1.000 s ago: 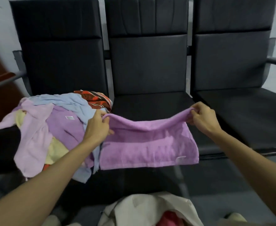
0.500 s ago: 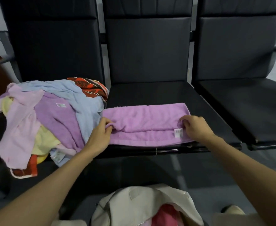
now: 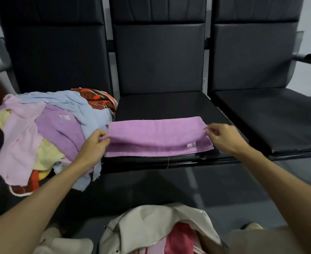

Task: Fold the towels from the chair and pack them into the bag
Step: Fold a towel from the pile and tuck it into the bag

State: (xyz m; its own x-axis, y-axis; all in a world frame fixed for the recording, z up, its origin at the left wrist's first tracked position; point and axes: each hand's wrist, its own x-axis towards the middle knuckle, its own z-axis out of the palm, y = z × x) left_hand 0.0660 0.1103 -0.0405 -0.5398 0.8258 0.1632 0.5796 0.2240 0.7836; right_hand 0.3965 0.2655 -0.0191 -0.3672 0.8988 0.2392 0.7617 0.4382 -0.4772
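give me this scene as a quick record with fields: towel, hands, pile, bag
towel in work: purple towel, folded lengthwise, lying on the middle seat
left hand: pinches the towel's left end
right hand: pinches the towel's right end
pile: unfolded towels heaped just left of the purple towel
bag: open, nearest the camera, pink cloth inside
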